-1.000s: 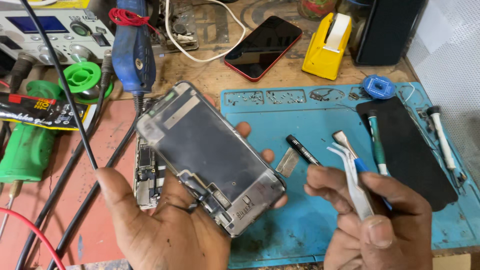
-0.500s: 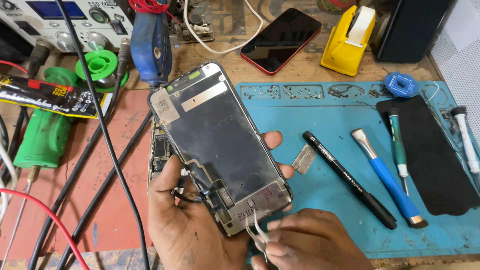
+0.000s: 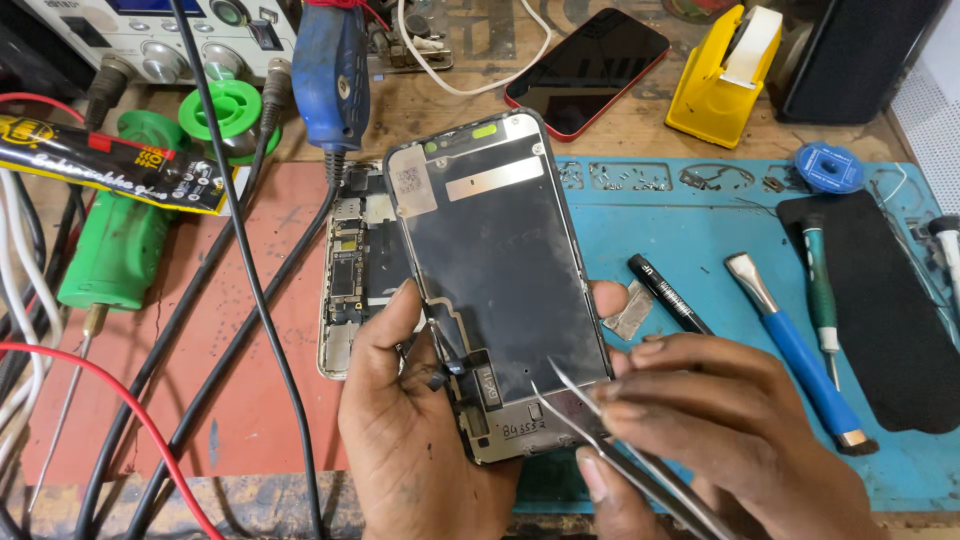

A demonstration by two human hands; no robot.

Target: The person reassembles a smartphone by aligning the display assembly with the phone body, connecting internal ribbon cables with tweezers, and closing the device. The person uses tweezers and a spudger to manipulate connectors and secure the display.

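My left hand (image 3: 420, 430) grips a detached phone screen panel (image 3: 500, 260) from below, its inner side with metal shield and flex cables facing up. My right hand (image 3: 730, 430) holds metal tweezers (image 3: 580, 410), whose tips rest on the lower end of the panel near the connectors. Under the panel, on the red mat, lies the opened phone body (image 3: 355, 270) with its circuit board showing. A small metal plate (image 3: 630, 310) sits on the blue mat just right of the panel.
On the blue work mat (image 3: 700, 240) lie a black pen-like tool (image 3: 670, 293), a blue-handled scraper (image 3: 795, 350), a green screwdriver (image 3: 822, 300) and a black pad (image 3: 885, 310). Behind are a red phone (image 3: 590, 70), yellow tape dispenser (image 3: 725, 75), blue tool handle (image 3: 330, 75), green solder reel (image 3: 228, 112), glue tube (image 3: 110, 165), and cables at left.
The panel has been turned more upright and brought closer. My right hand has come up from the bottom edge, with the tweezers' tips now on the panel's lower end.
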